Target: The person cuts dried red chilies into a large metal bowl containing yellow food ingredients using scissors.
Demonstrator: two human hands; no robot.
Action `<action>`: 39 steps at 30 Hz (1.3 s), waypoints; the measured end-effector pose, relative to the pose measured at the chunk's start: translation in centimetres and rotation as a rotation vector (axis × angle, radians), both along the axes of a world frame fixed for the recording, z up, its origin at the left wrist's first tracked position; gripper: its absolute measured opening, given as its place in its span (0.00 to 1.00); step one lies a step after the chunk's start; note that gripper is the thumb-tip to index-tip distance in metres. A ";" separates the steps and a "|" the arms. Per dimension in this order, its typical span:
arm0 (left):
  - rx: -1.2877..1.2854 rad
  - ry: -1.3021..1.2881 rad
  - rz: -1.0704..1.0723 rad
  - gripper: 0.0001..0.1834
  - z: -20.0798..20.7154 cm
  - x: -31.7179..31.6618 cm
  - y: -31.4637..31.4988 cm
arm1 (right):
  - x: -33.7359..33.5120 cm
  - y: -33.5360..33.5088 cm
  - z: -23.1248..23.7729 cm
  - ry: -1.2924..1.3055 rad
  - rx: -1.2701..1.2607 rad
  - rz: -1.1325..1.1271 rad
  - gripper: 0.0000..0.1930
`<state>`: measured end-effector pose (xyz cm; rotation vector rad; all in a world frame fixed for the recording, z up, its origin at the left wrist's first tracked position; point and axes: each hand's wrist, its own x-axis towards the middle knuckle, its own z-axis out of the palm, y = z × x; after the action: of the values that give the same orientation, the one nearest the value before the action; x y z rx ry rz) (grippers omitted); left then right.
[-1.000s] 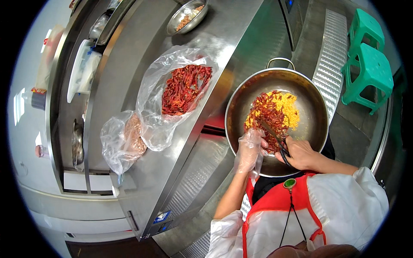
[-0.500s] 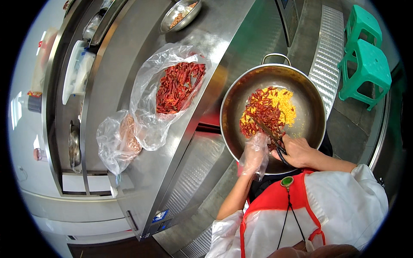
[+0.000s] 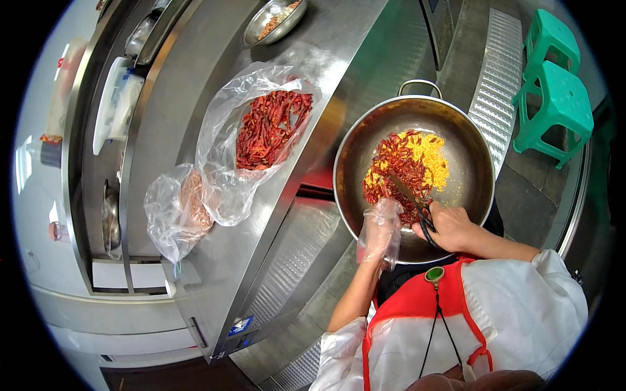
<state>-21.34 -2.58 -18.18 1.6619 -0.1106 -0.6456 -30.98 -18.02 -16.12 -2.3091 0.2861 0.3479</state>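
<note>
Red chili pieces (image 3: 399, 158) lie inside the wide metal pan (image 3: 473, 153), partly over yellow granules (image 3: 437, 163). Toward the near side of the pan, the right hand (image 3: 453, 229) is closed around the handles of scissors (image 3: 405, 190). The left hand (image 3: 381, 228), in a clear glove (image 3: 391, 244), is over the pan's near left part with fingers bent; whether it grips something, one cannot tell. Because these fingers are close to the blades, a slip could cut glove or skin, and plastic scraps could fall into the pan.
</note>
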 end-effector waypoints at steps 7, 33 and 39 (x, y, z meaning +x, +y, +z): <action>-0.068 -0.041 -0.073 0.15 -2.2 0.4 0.6 | 0.2 0.0 0.4 0.098 0.013 0.115 0.33; -0.059 0.028 0.050 0.15 -0.1 -0.3 0.5 | 0.0 0.1 -0.3 0.039 0.014 0.046 0.37; -0.102 0.022 -0.061 0.12 -0.8 0.3 1.1 | 0.3 -0.1 0.3 0.102 -0.013 0.151 0.41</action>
<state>-21.00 -1.49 -18.96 1.5572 -0.1760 -0.6931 -30.70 -18.10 -15.79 -2.3356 0.1649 0.5423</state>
